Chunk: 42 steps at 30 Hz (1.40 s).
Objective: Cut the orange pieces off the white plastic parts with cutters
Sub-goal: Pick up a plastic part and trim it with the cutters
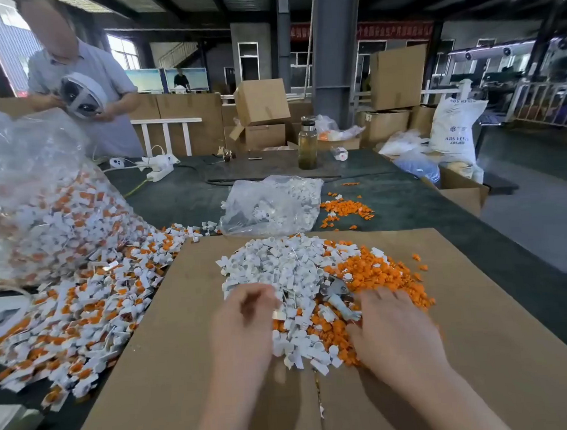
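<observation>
A heap of cut white plastic parts (pixel 279 269) lies on a brown cardboard sheet (pixel 486 351), with a heap of cut orange pieces (pixel 380 275) to its right. The cutters (pixel 336 295), metal jaws and pale handles, lie on the heap between my hands. My left hand (pixel 249 318) rests on the heap's left side, fingers curled, with nothing clearly in it. My right hand (pixel 391 331) lies flat with fingers spread over the orange pieces, just right of the cutters' handles. Uncut white parts with orange pieces (pixel 90 295) spill from a big clear bag (pixel 40 205) at the left.
A clear bag of white parts (pixel 274 205) and a small orange pile (pixel 345 208) lie beyond the cardboard. A glass bottle (pixel 307 142), a power strip (pixel 160 171) and cardboard boxes (pixel 261 102) stand farther back. A person (pixel 88 87) stands at the far left holding a round white device.
</observation>
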Each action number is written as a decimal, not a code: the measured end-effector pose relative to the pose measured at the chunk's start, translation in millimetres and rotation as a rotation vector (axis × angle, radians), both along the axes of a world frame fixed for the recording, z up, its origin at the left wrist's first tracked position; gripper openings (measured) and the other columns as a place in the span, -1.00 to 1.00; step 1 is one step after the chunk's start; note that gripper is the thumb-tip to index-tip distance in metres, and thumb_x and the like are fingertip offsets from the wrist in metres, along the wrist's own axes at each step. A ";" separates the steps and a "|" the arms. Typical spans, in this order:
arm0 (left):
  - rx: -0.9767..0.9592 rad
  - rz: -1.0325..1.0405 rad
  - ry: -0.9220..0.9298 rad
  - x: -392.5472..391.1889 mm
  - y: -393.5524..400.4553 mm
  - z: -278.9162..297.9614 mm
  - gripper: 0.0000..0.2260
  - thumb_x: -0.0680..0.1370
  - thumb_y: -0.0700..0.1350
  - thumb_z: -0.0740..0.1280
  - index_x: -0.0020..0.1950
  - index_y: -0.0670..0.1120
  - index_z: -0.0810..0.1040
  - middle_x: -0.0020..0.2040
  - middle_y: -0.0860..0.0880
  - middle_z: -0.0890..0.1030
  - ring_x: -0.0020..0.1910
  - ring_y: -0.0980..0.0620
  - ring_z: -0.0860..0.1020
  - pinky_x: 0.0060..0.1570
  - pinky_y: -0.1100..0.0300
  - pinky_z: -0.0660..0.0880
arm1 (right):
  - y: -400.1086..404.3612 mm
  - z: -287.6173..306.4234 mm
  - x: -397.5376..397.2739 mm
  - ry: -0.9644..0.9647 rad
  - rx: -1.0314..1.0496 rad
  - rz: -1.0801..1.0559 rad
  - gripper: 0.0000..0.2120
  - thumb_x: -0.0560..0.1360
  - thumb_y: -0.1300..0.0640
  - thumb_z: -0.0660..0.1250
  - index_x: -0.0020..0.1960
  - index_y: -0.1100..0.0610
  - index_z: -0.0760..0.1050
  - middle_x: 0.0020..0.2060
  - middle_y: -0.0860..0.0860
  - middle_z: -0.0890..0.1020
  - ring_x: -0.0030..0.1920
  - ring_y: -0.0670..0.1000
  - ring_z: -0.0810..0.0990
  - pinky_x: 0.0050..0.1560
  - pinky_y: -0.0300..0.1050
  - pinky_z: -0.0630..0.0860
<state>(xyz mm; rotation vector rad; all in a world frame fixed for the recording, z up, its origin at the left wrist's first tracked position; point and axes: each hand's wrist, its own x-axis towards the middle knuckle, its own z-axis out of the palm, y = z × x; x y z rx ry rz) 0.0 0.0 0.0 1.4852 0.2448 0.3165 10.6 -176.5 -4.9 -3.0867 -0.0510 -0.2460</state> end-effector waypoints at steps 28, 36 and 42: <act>0.012 -0.237 0.164 129.0 -30.7 -8.2 -0.59 0.46 0.16 0.46 -0.16 -0.22 0.59 -0.44 0.02 0.58 -0.50 0.07 0.50 -0.45 0.29 0.40 | 34.8 6.3 88.8 -0.179 0.198 -0.015 -0.54 0.35 -0.24 0.25 0.07 0.08 0.45 -0.10 -0.02 0.46 -0.13 0.04 0.51 -0.09 -0.05 0.45; -0.219 -0.075 0.091 136.9 -21.6 -15.4 -0.82 0.45 -0.07 0.52 -0.15 -0.18 0.67 -0.25 -0.15 0.72 -0.28 -0.10 0.69 -0.21 0.07 0.65 | 40.5 -14.2 102.1 -0.153 0.092 0.040 -0.28 0.42 -0.23 0.27 0.47 0.06 0.18 0.31 0.07 0.39 0.32 0.16 0.36 0.30 0.08 0.27; 0.154 -0.061 -0.011 134.7 -22.4 -23.5 -0.59 0.57 0.22 0.28 -0.28 -0.04 0.63 -0.28 -0.04 0.69 -0.29 0.06 0.63 -0.30 0.21 0.52 | 33.5 -23.3 105.1 -0.216 0.152 -0.017 -0.52 0.52 0.00 0.23 0.40 0.10 0.29 0.22 0.04 0.51 0.22 0.12 0.47 0.18 -0.01 0.41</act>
